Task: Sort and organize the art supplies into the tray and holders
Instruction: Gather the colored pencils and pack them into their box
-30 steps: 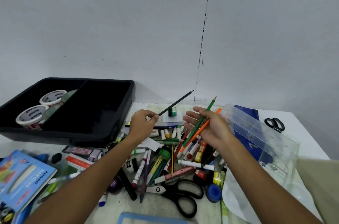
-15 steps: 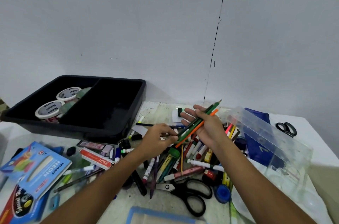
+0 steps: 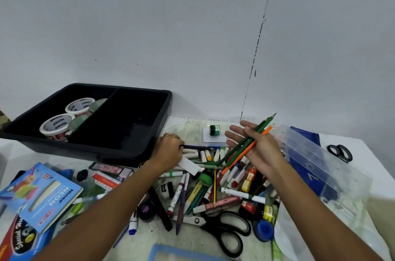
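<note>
Nearest to me, black scissors lie at the front of the pile of markers on the table. My right hand holds three pencils loosely on an almost flat palm, so I think they can roll off. My left hand pinches a dark pen beside the black tray; pulling it may scatter its neighbours.

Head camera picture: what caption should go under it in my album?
Right hand holds colored pencils; left hand grips a dark pen by the black tray.
</note>
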{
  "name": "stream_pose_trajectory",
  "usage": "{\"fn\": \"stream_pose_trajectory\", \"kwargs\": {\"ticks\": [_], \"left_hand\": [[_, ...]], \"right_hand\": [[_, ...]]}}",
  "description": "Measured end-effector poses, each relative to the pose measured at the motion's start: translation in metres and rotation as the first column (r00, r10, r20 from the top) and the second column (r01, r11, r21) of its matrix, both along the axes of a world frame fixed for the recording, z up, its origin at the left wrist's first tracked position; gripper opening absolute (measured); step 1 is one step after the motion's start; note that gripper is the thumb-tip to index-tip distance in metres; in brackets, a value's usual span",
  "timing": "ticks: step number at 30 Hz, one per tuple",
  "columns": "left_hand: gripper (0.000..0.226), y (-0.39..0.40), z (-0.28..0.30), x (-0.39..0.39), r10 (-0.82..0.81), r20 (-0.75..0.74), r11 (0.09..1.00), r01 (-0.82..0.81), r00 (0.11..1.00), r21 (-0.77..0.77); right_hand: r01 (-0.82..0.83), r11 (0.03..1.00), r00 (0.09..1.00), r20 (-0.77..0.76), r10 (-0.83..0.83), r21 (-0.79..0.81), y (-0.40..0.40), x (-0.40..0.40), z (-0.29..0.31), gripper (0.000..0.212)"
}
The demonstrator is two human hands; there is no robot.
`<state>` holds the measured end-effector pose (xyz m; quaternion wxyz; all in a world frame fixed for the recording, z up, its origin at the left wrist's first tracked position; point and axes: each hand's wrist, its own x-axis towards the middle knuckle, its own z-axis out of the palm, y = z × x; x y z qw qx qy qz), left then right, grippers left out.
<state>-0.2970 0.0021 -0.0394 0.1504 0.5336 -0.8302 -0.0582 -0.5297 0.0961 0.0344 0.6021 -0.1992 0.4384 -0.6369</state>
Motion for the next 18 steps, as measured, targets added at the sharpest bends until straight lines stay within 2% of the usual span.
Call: {"fn": "stream_pose_trajectory", "kwargs": {"ticks": [4, 12, 15, 18], "left_hand": [[0.018, 0.000, 0.001, 0.000, 0.011, -0.081, 1.000, -0.010, 0.997, 0.017], [0.013, 0.019, 0.001, 0.004, 0.001, -0.225, 0.993, -0.027, 0.974, -0.112], [0.015, 0.036, 0.010, 0.001, -0.004, -0.358, 0.986, -0.057, 0.934, -0.158], [0.016, 0.056, 0.031, -0.013, -0.013, -0.538, 0.999, -0.014, 0.843, -0.046]], "right_hand": [[-0.011, 1.000, 1.000, -0.013, 0.011, 0.001, 0.003, -0.003, 0.001, 0.024], [-0.041, 0.999, 0.998, -0.048, 0.040, -0.033, 0.008, 0.002, 0.003, 0.025], [-0.014, 0.999, 0.995, -0.100, 0.009, -0.049, 0.009, 0.008, 0.004, 0.024], [-0.046, 0.998, 0.990, -0.132, 0.040, -0.042, 0.013, 0.018, 0.006, 0.025]]}}
